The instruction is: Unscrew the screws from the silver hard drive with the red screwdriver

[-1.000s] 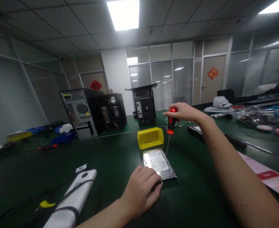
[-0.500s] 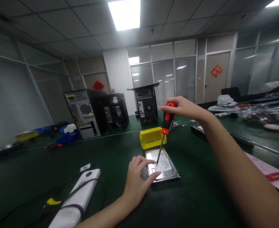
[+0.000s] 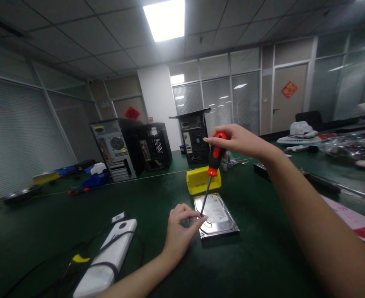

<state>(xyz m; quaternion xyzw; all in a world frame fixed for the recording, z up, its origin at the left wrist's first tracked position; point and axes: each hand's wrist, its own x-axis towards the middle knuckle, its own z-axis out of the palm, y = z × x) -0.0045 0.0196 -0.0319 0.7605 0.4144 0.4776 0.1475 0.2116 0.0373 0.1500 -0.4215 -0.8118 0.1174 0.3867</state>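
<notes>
My right hand [image 3: 232, 140] is closed around the red and black handle of a screwdriver [image 3: 216, 159], which slants downward with its shaft toward the lower left. Its tip ends at the thumb and index finger of my left hand [image 3: 182, 227], which are drawn together in a pinch. Whatever is between those fingertips, at the tip, is too small to make out. Just under and beside the fingers, a silver hard drive [image 3: 219, 219] with a white label lies flat on the green table. My left hand covers part of its left edge.
Behind the drive stands a yellow bin [image 3: 196, 183]. A white power strip [image 3: 114, 252] with black cables lies at the lower left. Computer cases [image 3: 118, 145] stand at the back. Pink paper [image 3: 350, 215] and bagged parts [image 3: 340, 145] are on the right.
The screwdriver tip has moved off the drive's label, leftward to my left fingertips. My left thumb and index finger, apart before, have come together. The view has shifted slightly.
</notes>
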